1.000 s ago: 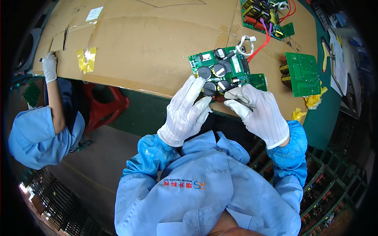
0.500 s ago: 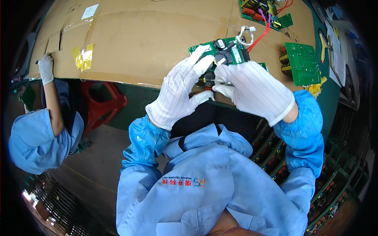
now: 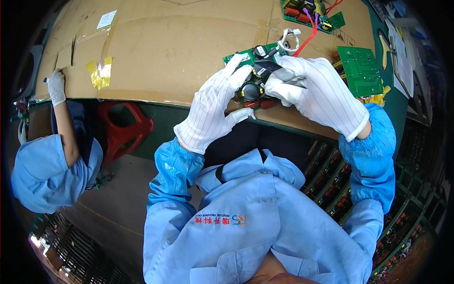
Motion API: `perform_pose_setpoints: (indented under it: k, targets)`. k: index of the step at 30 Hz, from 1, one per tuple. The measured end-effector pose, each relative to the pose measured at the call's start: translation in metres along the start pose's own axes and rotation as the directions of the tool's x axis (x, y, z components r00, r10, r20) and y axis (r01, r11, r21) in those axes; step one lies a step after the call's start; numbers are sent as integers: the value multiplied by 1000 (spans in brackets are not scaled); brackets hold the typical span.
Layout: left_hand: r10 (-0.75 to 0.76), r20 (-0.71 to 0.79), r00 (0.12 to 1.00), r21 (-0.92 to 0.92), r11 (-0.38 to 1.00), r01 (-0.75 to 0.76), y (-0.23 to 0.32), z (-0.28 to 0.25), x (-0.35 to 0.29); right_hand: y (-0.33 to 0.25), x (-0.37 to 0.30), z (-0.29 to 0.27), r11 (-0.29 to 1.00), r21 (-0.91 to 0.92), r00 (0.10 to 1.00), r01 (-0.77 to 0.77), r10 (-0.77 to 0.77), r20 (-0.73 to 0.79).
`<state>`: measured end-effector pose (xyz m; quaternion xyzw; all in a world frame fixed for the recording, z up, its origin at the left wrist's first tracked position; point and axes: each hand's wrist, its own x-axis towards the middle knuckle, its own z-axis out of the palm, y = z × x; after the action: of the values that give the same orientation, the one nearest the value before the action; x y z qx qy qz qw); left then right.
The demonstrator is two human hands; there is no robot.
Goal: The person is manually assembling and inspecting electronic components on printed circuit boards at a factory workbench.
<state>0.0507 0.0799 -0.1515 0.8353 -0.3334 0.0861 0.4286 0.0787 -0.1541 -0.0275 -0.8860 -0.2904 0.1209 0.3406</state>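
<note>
A green circuit board (image 3: 245, 57) with black round components (image 3: 250, 91) lies near the table's front edge. My left hand (image 3: 210, 102), in a striped white glove, grips its left side, fingers on top and thumb by the near edge. Over the board's right side is my right hand (image 3: 318, 90), also gloved, its fingers curled together near the black parts. Whatever sits between those fingers is hidden. A white cable loop (image 3: 285, 40) and red wires (image 3: 309, 35) rise at the far side of the board. Red components (image 3: 259, 103) show at its near end.
Another populated board (image 3: 302, 14) lies at the far right, and a green board (image 3: 360, 71) stands tilted right of my right hand. Cardboard (image 3: 175, 52) covers the table. A co-worker's gloved hand (image 3: 56, 87) rests at the left edge, near a red stool (image 3: 125, 130). Racks of boards (image 3: 331, 182) stand lower right.
My right hand has shifted right and slightly back from the near end of the board, uncovering the round black and red components. My left hand stays on the board.
</note>
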Motion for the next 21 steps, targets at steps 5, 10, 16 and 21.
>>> perform_pose_setpoints:
  k: [5, 10, 16, 21]
  targets:
    - [-8, -12, 1000, -36, 999, 8, 2, 1, 6, 2, -18, 17, 1000, -6, 1000, 11, -11, -20]
    - [3, -21, 1000, -21, 1000, -3, 1, 1, 5, 8, -22, 33, 972, -215, 992, 95, -109, -55]
    - [-14, -10, 1000, -23, 1000, 13, 5, 0, 5, 27, -3, 29, 963, -115, 969, 246, -247, 7]
    - [33, -29, 999, -43, 999, -34, 1, 2, 3, 32, 15, 16, 982, -48, 954, 183, -166, 249]
